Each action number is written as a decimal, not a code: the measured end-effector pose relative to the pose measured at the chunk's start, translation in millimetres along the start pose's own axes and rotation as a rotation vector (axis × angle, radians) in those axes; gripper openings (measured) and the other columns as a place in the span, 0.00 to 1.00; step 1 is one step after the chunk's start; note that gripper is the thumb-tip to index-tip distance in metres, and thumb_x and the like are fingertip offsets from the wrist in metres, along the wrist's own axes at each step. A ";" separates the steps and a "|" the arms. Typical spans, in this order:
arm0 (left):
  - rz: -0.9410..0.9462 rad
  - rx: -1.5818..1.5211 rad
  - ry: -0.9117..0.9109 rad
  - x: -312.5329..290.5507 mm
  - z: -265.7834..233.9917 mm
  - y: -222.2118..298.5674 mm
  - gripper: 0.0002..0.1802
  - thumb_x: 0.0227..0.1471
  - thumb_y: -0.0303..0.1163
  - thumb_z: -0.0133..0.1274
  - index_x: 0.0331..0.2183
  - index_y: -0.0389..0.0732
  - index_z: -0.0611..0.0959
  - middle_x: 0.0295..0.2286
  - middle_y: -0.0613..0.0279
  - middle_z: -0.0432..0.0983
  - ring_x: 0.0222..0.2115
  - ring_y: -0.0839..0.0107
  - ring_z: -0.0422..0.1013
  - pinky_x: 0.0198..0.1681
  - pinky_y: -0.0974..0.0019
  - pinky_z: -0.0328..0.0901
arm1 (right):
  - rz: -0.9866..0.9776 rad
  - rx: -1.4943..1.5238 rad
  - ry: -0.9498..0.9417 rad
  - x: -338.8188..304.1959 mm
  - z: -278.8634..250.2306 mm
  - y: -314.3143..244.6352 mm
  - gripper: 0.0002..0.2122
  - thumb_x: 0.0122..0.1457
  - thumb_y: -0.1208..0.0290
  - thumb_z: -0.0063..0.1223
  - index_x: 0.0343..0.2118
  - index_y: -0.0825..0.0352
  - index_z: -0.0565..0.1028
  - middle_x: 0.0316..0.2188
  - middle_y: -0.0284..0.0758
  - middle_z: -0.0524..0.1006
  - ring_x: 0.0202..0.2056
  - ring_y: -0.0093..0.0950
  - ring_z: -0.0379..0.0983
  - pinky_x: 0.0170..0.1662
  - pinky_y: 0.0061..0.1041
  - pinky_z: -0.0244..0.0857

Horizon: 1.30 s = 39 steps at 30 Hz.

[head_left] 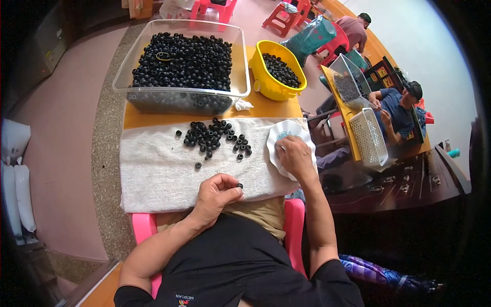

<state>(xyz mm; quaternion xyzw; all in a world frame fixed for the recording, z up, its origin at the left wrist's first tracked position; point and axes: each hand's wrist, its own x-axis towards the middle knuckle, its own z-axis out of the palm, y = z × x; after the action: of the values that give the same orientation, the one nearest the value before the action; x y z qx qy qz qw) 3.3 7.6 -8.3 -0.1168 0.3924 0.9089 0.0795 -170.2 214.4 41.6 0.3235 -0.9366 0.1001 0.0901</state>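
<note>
My left hand (217,198) is closed near the front edge of the white towel, with a small round black part (239,186) pinched between thumb and forefinger. My right hand (295,155) reaches into a white wavy-rimmed dish (273,161) with tiny light-blue pieces (284,134) in it. Its fingers are curled together and point down; whether they hold a piece is hidden. A loose pile of the same black ring-shaped parts (204,137) lies on the towel (148,174) between the hands and the big bin. One black part (198,165) sits apart from the pile, closer to my left hand.
Behind the towel stand a clear plastic bin (179,105) full of black parts and a yellow tub (263,88) holding more. A crumpled white tissue (243,105) lies between them. On the right, another person (396,115) sits at a table with a white perforated basket (369,138).
</note>
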 end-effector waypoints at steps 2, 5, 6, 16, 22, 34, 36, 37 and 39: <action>0.002 0.004 -0.002 0.2 -0.1 -0.3 0.10 0.51 0.22 0.56 0.37 0.34 0.75 0.31 0.58 0.76 0.30 0.72 0.76 0.37 0.70 0.73 | 0.000 -0.001 -0.008 -0.1 0.1 0.4 0.04 0.50 0.73 0.55 0.29 0.64 0.80 0.30 0.38 0.78 0.36 0.39 0.74 0.41 0.36 0.68; -0.003 -0.001 0.005 0.4 -0.2 -1.0 0.10 0.51 0.22 0.57 0.37 0.34 0.75 0.30 0.58 0.76 0.30 0.72 0.76 0.37 0.70 0.73 | -0.011 0.004 -0.023 -0.2 -0.8 1.6 0.04 0.50 0.73 0.55 0.27 0.65 0.80 0.29 0.38 0.78 0.36 0.39 0.75 0.41 0.35 0.68; 0.000 0.001 0.004 0.8 -0.7 -1.5 0.11 0.50 0.22 0.57 0.37 0.34 0.75 0.30 0.58 0.76 0.30 0.72 0.76 0.37 0.70 0.73 | -0.022 0.010 -0.029 0.1 -1.4 2.0 0.04 0.50 0.73 0.55 0.27 0.65 0.80 0.28 0.39 0.78 0.35 0.39 0.75 0.41 0.35 0.68; -0.009 0.001 0.007 -0.1 -0.4 1.1 0.11 0.50 0.22 0.57 0.36 0.35 0.75 0.29 0.59 0.77 0.29 0.72 0.76 0.35 0.71 0.72 | 0.007 0.035 -0.027 1.4 -5.4 2.7 0.05 0.50 0.71 0.56 0.27 0.65 0.80 0.28 0.39 0.78 0.35 0.39 0.75 0.40 0.36 0.69; -0.006 -0.009 0.001 0.4 -0.5 1.6 0.10 0.50 0.23 0.58 0.36 0.36 0.75 0.29 0.59 0.77 0.28 0.73 0.75 0.34 0.72 0.72 | 0.039 0.018 -0.036 2.7 -6.9 0.4 0.05 0.50 0.70 0.56 0.28 0.64 0.81 0.29 0.39 0.79 0.35 0.39 0.76 0.40 0.36 0.69; -0.016 -0.008 0.009 0.1 -0.2 2.3 0.10 0.50 0.23 0.58 0.36 0.36 0.75 0.28 0.59 0.77 0.28 0.73 0.76 0.33 0.73 0.71 | 0.035 -0.009 -0.040 5.0 1.5 10.9 0.05 0.49 0.71 0.56 0.27 0.63 0.81 0.28 0.38 0.79 0.34 0.39 0.76 0.39 0.36 0.70; -0.014 -0.001 0.002 0.3 -0.8 2.5 0.10 0.50 0.23 0.58 0.36 0.36 0.75 0.28 0.59 0.77 0.28 0.73 0.76 0.33 0.73 0.71 | 0.046 -0.002 -0.042 4.9 1.6 11.2 0.04 0.49 0.71 0.57 0.26 0.63 0.81 0.27 0.39 0.79 0.33 0.39 0.76 0.38 0.37 0.70; -0.012 0.007 -0.004 0.5 -1.0 2.6 0.10 0.50 0.23 0.58 0.36 0.36 0.75 0.28 0.59 0.77 0.28 0.73 0.76 0.33 0.73 0.71 | 0.046 -0.002 -0.041 5.0 2.1 11.5 0.04 0.49 0.71 0.57 0.26 0.63 0.81 0.27 0.39 0.79 0.33 0.39 0.76 0.38 0.37 0.70; -0.009 -0.002 -0.001 1.4 -1.7 0.3 0.10 0.50 0.23 0.58 0.36 0.36 0.75 0.28 0.59 0.77 0.28 0.73 0.76 0.33 0.73 0.71 | 0.046 -0.002 -0.020 5.0 3.5 12.2 0.03 0.48 0.71 0.57 0.25 0.64 0.80 0.27 0.39 0.78 0.33 0.39 0.76 0.38 0.37 0.70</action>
<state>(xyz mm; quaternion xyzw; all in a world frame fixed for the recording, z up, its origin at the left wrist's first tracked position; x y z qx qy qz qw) 2.1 6.2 -9.6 -0.1181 0.3910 0.9089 0.0835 -182.1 220.1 37.9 0.3026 -0.9448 0.0980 0.0785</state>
